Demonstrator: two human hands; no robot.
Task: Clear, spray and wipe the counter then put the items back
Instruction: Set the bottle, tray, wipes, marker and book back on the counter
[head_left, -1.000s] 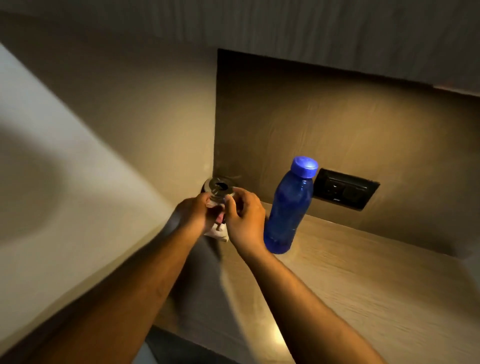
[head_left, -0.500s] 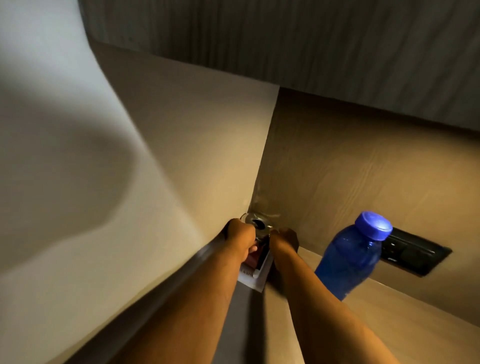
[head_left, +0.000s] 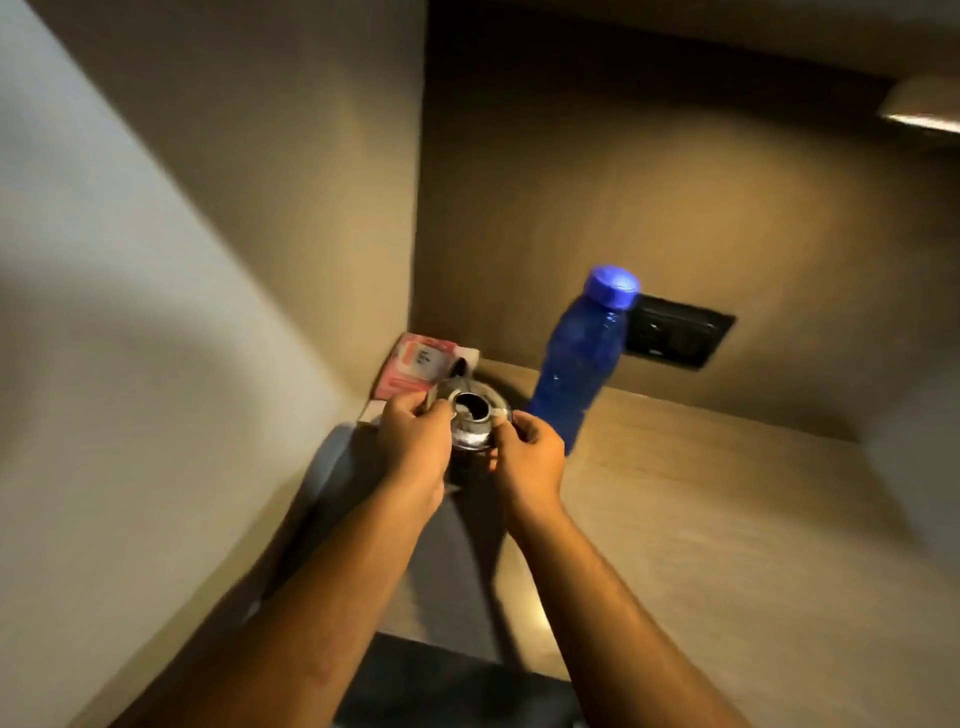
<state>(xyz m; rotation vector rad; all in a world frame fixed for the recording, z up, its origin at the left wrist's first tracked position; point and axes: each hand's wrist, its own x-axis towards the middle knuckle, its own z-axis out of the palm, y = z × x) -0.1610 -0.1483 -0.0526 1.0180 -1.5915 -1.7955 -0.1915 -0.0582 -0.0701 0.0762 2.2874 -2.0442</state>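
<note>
Since half a second earlier, both hands had drawn back from the corner, bringing a shiny metal vessel (head_left: 471, 415) with them and uncovering a pink-and-white packet (head_left: 415, 370) against the left wall, while the view had tipped down toward the counter. From my remote seat I saw the wooden counter (head_left: 727, 545) filling the lower right, dimly lit, meeting a brown back wall and a pale side wall (head_left: 130, 364) on the left. A dark grey strip ran along the counter's left part beneath the forearms. A blue plastic bottle (head_left: 576, 364) with a blue cap stood on the counter just right of the hands, in front of a black wall socket (head_left: 680, 332). The left hand (head_left: 413, 441) was curled around the vessel's left rim and the right hand (head_left: 530, 457) pinched its right rim, so both gripped it. The vessel sat low near the corner; whether it touched the counter I could not tell. The packet leaned in the corner behind it.
</note>
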